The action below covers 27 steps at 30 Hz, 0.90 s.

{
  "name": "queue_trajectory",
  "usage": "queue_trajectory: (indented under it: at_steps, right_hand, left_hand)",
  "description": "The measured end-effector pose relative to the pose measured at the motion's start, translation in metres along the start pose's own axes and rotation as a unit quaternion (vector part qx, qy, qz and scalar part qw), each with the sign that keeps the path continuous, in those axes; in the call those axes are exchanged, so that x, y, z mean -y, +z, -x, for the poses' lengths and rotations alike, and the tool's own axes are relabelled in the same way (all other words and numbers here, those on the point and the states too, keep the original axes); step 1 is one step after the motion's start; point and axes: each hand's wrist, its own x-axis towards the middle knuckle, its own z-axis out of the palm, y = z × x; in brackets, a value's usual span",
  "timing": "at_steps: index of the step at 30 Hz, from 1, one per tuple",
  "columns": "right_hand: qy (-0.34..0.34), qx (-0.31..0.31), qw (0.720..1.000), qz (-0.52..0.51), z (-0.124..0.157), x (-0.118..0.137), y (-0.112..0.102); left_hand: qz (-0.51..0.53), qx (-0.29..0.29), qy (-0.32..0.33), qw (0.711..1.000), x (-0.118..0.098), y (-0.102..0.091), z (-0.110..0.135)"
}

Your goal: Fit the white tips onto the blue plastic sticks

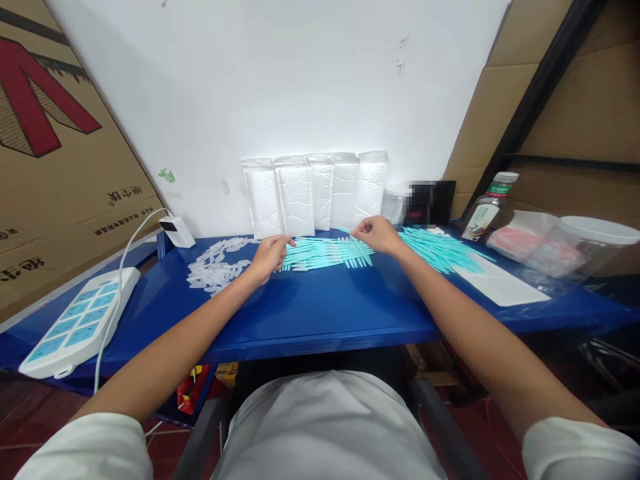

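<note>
Over the left end of a middle pile of thin teal sticks (325,252) is my left hand (271,257), its fingers closed; whatever is between them is too small to make out. My right hand (379,233) pinches at the pile's right end, and a thin teal stick (343,229) seems to stick out leftward from its fingertips. Several sticks in this pile have clear ends. Left of my left hand lies a heap of small clear plastic caps (216,268). Loose teal sticks (440,251) form another heap beyond my right wrist.
White padded mailers (295,197) lean against the wall behind the blue table (320,310). A power strip (83,323) and white adapter (179,231) are at left. On the right are a bottle (487,210), a clear tub (583,250), a white sheet (505,283) and a dark screen (440,202).
</note>
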Motion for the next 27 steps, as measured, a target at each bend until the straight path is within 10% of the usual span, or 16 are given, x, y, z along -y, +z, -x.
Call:
queue_trajectory:
  at_steps: [6, 27]
  right_hand:
    - [0.14, 0.041, 0.988, 0.053, -0.011, -0.028, 0.003]
    - [0.157, 0.074, 0.984, 0.028, -0.017, -0.043, 0.007]
  left_hand:
    - [0.084, 0.038, -0.071, 0.993, -0.005, -0.009, -0.002]
    - [0.041, 0.106, -0.06, 0.992, -0.005, 0.0, 0.004]
